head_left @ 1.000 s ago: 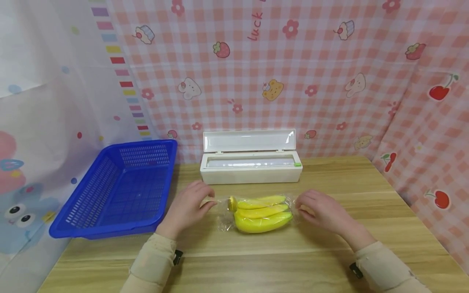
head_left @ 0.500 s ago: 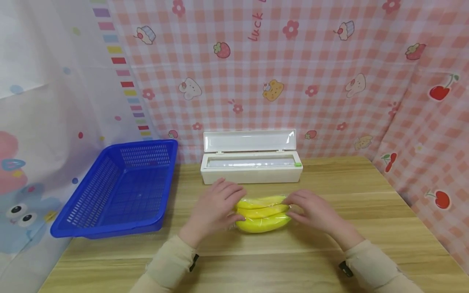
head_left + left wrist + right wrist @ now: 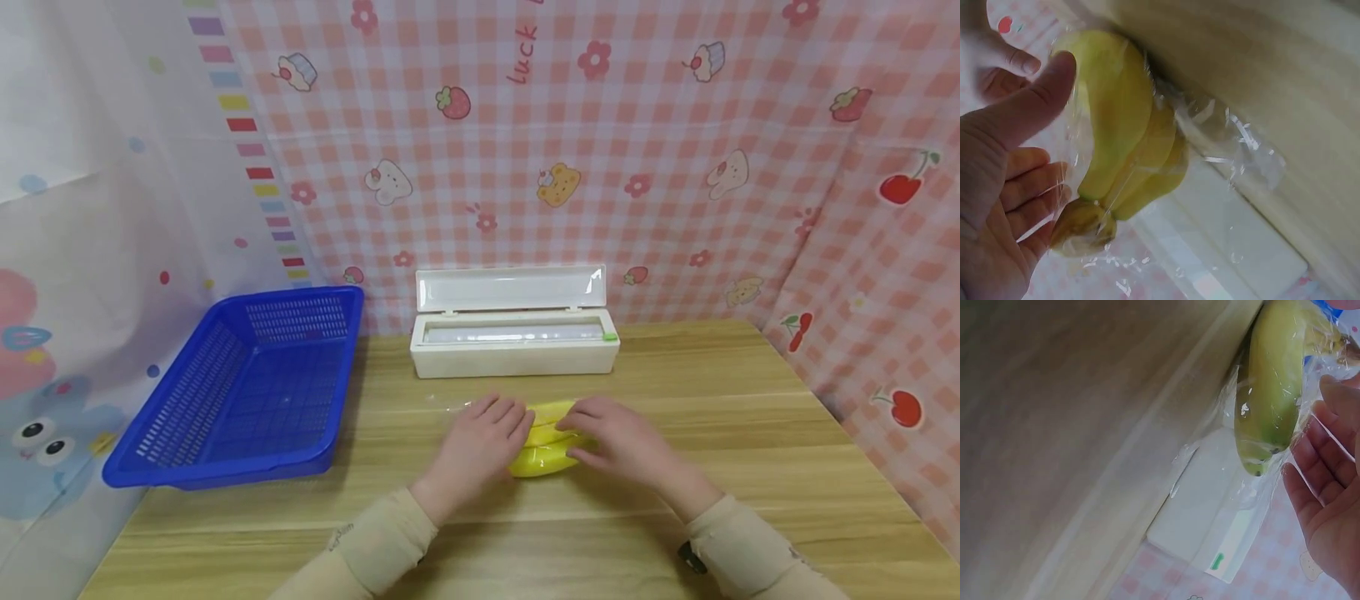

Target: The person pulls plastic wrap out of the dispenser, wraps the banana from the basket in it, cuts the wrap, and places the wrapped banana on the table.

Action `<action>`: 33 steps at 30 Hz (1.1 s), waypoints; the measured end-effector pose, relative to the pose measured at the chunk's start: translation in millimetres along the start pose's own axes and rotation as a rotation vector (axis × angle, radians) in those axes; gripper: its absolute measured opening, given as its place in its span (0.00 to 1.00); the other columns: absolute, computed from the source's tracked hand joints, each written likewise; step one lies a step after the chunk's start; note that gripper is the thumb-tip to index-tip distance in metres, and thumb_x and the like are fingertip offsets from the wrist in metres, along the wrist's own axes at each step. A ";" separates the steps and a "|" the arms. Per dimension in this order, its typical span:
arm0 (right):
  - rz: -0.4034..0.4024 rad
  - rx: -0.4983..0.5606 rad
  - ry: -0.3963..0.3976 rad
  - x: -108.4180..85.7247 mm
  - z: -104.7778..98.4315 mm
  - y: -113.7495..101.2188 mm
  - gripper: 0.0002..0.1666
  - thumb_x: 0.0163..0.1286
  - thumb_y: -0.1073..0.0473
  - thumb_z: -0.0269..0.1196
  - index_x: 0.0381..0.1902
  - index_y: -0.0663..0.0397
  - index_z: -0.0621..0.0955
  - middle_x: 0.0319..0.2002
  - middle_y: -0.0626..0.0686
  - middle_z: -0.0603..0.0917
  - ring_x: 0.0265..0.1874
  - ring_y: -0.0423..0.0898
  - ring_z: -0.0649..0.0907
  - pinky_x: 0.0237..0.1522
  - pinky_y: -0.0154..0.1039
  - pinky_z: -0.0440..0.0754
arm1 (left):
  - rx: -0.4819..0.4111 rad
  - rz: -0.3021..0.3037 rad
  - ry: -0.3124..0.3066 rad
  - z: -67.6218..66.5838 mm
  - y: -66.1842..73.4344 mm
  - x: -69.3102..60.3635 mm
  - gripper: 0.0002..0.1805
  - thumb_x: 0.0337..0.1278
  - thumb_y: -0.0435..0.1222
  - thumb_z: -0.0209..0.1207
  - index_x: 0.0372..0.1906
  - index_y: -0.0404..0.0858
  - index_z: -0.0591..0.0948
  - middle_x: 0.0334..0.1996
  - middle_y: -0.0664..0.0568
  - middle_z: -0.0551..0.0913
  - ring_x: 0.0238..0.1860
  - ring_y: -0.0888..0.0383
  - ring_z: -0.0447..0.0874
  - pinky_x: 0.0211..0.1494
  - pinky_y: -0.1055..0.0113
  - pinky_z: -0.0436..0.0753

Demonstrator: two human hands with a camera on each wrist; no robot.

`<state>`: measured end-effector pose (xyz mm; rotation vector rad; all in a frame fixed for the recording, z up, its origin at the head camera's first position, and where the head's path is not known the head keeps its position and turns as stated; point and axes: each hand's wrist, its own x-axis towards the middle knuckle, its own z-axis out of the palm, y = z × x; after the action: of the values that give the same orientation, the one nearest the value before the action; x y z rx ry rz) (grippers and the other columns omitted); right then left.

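A bunch of yellow bananas [image 3: 546, 458], lying on the wooden table [image 3: 570, 550], is covered by clear cling film [image 3: 1247, 137]. Loose film spreads past the bunch in the left wrist view. From the left, my left hand [image 3: 480, 450] rests over the stem end, its fingers extended and its thumb beside the fruit. My right hand [image 3: 630, 442] touches the green-tipped end with loosely bent fingers. In the right wrist view, wrapped banana [image 3: 1269, 381] shows beside the right hand's spread fingers [image 3: 1316, 450]. The left hand hides the brown stem in the head view.
Behind the bananas stands a white cling film box [image 3: 513, 361], lid raised, with a roll inside and a green slider at its right end. A blue plastic basket [image 3: 281, 400] sits at the left. Patterned cloth [image 3: 480, 150] hangs behind the table.
My left hand has moved right, from beside the bunch to over its stem end. My right hand has moved left onto the tips. Some film now sticks out up and left of the left hand.
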<state>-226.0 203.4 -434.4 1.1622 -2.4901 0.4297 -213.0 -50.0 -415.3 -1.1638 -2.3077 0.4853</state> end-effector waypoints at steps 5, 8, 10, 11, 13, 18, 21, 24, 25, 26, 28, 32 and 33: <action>-0.057 -0.039 -0.015 0.6 1.6 -0.7 0.18 0.53 0.59 0.76 0.43 0.53 0.86 0.41 0.49 0.83 0.42 0.47 0.82 0.48 0.44 0.83 | 0.027 0.005 0.044 4.2 5.3 -1.1 0.21 0.59 0.40 0.66 0.58 0.43 0.82 0.50 0.55 0.83 0.51 0.57 0.78 0.65 0.62 0.72; -0.098 -0.041 -0.025 1.1 1.9 -1.2 0.17 0.52 0.60 0.76 0.41 0.52 0.86 0.40 0.48 0.83 0.40 0.45 0.81 0.46 0.42 0.82 | 0.030 0.017 0.037 5.8 7.5 -1.5 0.17 0.60 0.32 0.63 0.54 0.44 0.83 0.47 0.57 0.83 0.49 0.58 0.78 0.62 0.64 0.74; -0.122 -0.034 -0.033 1.6 2.2 -1.5 0.16 0.51 0.61 0.76 0.40 0.52 0.86 0.39 0.47 0.83 0.40 0.45 0.80 0.45 0.41 0.82 | 0.025 0.023 0.024 5.8 8.6 -1.8 0.16 0.59 0.31 0.64 0.51 0.45 0.83 0.45 0.57 0.83 0.48 0.58 0.77 0.61 0.64 0.74; -0.134 -0.029 -0.033 1.9 2.1 -1.7 0.16 0.51 0.62 0.76 0.39 0.52 0.86 0.38 0.46 0.83 0.39 0.44 0.80 0.44 0.41 0.81 | 0.023 0.025 0.019 5.8 9.1 -1.8 0.15 0.58 0.31 0.64 0.50 0.45 0.83 0.44 0.57 0.83 0.48 0.58 0.77 0.60 0.65 0.74; -0.151 -0.026 -0.032 2.6 2.2 -1.5 0.15 0.50 0.64 0.76 0.38 0.52 0.86 0.38 0.46 0.83 0.39 0.44 0.79 0.44 0.40 0.81 | 0.017 0.030 0.014 5.9 9.9 -1.7 0.13 0.58 0.30 0.64 0.47 0.46 0.83 0.43 0.58 0.83 0.47 0.59 0.77 0.60 0.65 0.74; -0.180 -0.025 -0.017 3.6 3.0 0.1 0.13 0.50 0.67 0.75 0.33 0.50 0.84 0.35 0.45 0.82 0.37 0.43 0.79 0.43 0.39 0.80 | 0.005 0.051 -0.004 6.5 11.4 -0.7 0.11 0.58 0.31 0.65 0.44 0.47 0.84 0.41 0.59 0.83 0.46 0.60 0.77 0.58 0.67 0.74; -0.192 -0.020 -0.012 3.6 3.8 0.9 0.13 0.50 0.68 0.75 0.31 0.49 0.84 0.34 0.44 0.82 0.36 0.43 0.80 0.44 0.40 0.80 | 0.015 0.065 -0.008 7.3 12.4 0.1 0.10 0.57 0.32 0.65 0.43 0.47 0.85 0.39 0.60 0.84 0.44 0.60 0.77 0.57 0.67 0.74; -0.195 -0.018 -0.016 3.7 4.3 1.4 0.13 0.50 0.69 0.75 0.31 0.48 0.85 0.34 0.43 0.82 0.37 0.42 0.81 0.45 0.40 0.81 | 0.028 0.074 -0.012 9.2 13.4 1.3 0.08 0.58 0.33 0.63 0.40 0.48 0.86 0.36 0.62 0.84 0.42 0.60 0.76 0.55 0.68 0.74; -0.194 -0.017 -0.020 3.6 4.4 1.5 0.13 0.50 0.69 0.75 0.31 0.48 0.85 0.35 0.44 0.82 0.37 0.42 0.81 0.45 0.40 0.81 | 0.032 0.077 -0.016 9.5 13.8 1.5 0.08 0.58 0.33 0.63 0.39 0.49 0.86 0.36 0.62 0.84 0.41 0.60 0.76 0.55 0.67 0.74; -0.192 -0.015 -0.024 3.3 4.5 1.6 0.13 0.50 0.69 0.75 0.31 0.48 0.85 0.35 0.44 0.82 0.37 0.42 0.81 0.44 0.40 0.81 | 0.035 0.079 -0.022 10.0 14.4 1.8 0.07 0.58 0.34 0.62 0.39 0.49 0.87 0.35 0.62 0.84 0.41 0.60 0.77 0.55 0.67 0.73; -0.190 -0.012 -0.032 3.0 4.3 1.3 0.13 0.50 0.70 0.75 0.30 0.48 0.85 0.35 0.43 0.82 0.37 0.42 0.81 0.44 0.39 0.82 | 0.047 0.083 -0.039 10.8 15.4 2.1 0.07 0.58 0.34 0.62 0.38 0.49 0.87 0.35 0.62 0.84 0.41 0.60 0.77 0.56 0.67 0.73; -0.198 0.000 -0.039 2.2 4.7 0.8 0.14 0.49 0.71 0.74 0.30 0.48 0.86 0.34 0.44 0.81 0.35 0.41 0.79 0.39 0.36 0.81 | 0.085 0.090 -0.081 12.4 18.4 2.0 0.07 0.59 0.35 0.61 0.38 0.49 0.87 0.37 0.61 0.83 0.43 0.60 0.77 0.60 0.66 0.71; -0.202 0.002 -0.038 2.2 4.8 0.7 0.14 0.49 0.71 0.74 0.30 0.49 0.86 0.34 0.44 0.81 0.35 0.41 0.79 0.38 0.35 0.81 | 0.095 0.091 -0.088 13.0 19.2 2.0 0.07 0.59 0.35 0.61 0.38 0.49 0.87 0.37 0.60 0.83 0.43 0.59 0.77 0.61 0.65 0.71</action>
<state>-228.8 200.3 -437.7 1.4174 -2.3727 0.3574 -209.3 -38.5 -435.2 -1.2281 -2.2852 0.6849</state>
